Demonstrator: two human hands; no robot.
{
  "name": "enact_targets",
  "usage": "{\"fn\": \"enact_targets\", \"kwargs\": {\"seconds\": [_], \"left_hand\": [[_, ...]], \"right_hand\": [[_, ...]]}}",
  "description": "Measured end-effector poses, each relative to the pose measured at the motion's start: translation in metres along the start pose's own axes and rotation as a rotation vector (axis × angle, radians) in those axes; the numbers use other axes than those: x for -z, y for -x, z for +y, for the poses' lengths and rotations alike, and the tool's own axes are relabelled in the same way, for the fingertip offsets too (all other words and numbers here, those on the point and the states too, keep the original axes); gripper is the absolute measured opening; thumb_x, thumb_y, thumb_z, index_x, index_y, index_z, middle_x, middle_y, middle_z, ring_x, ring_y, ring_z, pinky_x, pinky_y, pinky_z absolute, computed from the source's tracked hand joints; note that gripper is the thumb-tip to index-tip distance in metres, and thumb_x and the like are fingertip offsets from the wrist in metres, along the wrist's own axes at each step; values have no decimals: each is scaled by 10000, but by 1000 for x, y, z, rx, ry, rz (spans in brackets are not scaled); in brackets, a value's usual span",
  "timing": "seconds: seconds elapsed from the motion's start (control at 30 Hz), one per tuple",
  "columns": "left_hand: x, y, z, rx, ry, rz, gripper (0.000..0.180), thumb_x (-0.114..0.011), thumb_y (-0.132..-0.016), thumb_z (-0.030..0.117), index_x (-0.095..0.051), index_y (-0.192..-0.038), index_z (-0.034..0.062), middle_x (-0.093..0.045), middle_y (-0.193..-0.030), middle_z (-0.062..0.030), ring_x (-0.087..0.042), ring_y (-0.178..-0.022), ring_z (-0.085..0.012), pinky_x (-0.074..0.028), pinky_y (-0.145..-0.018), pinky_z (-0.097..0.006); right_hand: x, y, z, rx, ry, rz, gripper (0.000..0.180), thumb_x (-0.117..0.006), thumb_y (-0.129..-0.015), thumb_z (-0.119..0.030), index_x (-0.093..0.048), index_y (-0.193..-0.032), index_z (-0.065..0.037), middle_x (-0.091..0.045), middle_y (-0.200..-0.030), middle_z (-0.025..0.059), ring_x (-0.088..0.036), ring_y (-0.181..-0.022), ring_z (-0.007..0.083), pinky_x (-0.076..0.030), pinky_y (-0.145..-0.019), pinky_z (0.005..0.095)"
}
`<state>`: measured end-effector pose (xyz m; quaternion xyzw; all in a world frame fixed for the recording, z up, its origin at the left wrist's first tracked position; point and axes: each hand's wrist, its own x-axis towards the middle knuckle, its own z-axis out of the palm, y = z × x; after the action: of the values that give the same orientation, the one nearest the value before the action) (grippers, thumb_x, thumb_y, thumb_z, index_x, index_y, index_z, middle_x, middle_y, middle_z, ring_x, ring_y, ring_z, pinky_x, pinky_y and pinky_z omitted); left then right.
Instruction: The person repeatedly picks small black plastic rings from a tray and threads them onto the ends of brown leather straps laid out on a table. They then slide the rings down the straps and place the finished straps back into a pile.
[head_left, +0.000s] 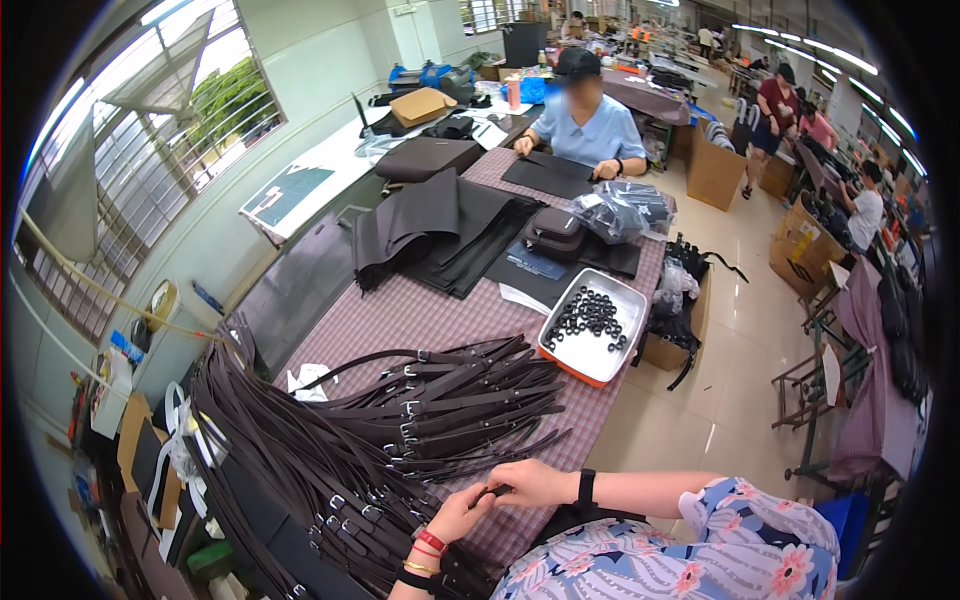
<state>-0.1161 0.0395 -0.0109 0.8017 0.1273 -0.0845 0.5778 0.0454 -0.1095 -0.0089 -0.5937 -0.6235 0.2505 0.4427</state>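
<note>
Hands meet at the near edge of the checked surface (420,310). The left hand (458,512) and the right hand (528,482) close their fingers from both sides on the end of one dark strap (488,492); the pinched part is too small to make out, and whether a ring sits on it cannot be told. The strap belongs to a large fan of dark buckled straps (440,405) spread across the near left of the surface, whose lower ends run off the bottom edge. A white tray (560,355) of black rings (588,318) sits to the right, beyond the straps. Folded dark material (430,225) lies farther away, partly hiding what is under it. A seated person in a blue shirt (588,135) works at the far end.
</note>
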Motion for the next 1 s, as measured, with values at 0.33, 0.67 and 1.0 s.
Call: {"fn": "enact_targets", "kwargs": {"seconds": [0.33, 0.67, 1.0], "left_hand": [[2, -4, -27, -160, -113, 36, 205, -522, -985, 194, -634, -1036, 30, -652, -855, -49, -592, -771, -142, -482, -760, -277], [7, 12, 8, 89, 815, 454, 455, -287, -1028, 491, -471, -923, 89, -487, -617, -14, -413, -441, -70, -320, -395, -199], [-10, -17, 11, 181, 425, -216, 595, -251, -1018, 515, -569, -970, 15, -617, -727, -79, -548, -526, -128, -438, -518, -248]], "right_hand": [[11, 15, 10, 118, 261, -18, 201, -697, -820, -220, -642, -980, -112, -591, -806, 66, -629, -680, 271, -511, -560, 363], [33, 48, 130, -44, 533, 128, 193, -677, -789, -118, -688, -979, -149, -593, -908, 22, -535, -920, 238, -448, -795, 356], [12, 11, 23, -431, -756, 43, 211, -585, -966, -208, -631, -1077, -35, -645, -876, 10, -582, -765, 52, -481, -654, 217]]}}
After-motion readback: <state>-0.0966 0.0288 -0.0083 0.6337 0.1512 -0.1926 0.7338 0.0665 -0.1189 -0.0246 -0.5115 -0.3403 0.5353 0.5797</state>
